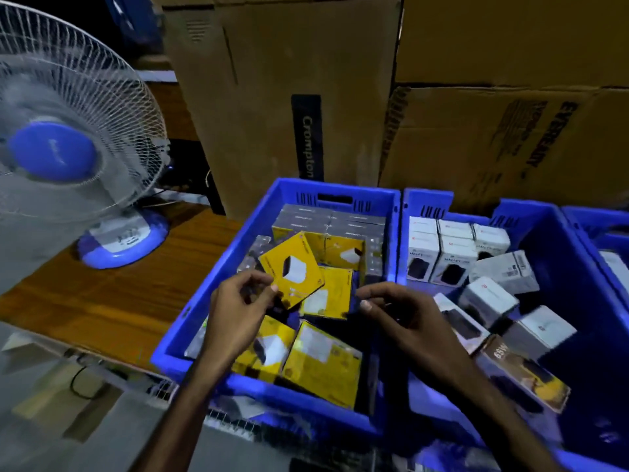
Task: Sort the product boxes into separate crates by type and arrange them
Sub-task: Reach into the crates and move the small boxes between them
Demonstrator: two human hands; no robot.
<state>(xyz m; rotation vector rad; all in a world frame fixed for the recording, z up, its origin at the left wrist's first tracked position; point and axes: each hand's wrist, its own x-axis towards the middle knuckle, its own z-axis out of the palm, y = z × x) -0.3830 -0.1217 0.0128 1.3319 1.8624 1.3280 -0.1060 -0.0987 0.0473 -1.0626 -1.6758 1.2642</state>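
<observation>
Left hand (238,301) pinches a flat yellow box (292,269) by its lower left corner, thumb and fingertips clamped on the glossy card; box tilted, raised above the middle of the left blue crate (218,267). Its face shows a white, angular product print. Right hand (401,315) hovers over the same crate's right wall, fingers curled loosely toward the thumb, grasping nothing that can be made out. Left crate: moulded blue plastic, slotted handle cut in the far wall. Along its far wall, grey-topped boxes stand packed in neat rows; nearer the front wall more yellow boxes (323,366) lie loose and askew, square-cornered, shiny. Right blue crate (531,212) touches the left one side by side. White boxes (442,253) with dark product prints stand upright in its far left corner; others lie tumbled toward the middle. One brown box (524,376) lies near its front. Both crates rest on a wood-grain counter (112,294). A wire-caged fan (68,131) with blue hub and base stands at the counter's left end. Corrugated cardboard cartons (272,80) are stacked behind the crates.
</observation>
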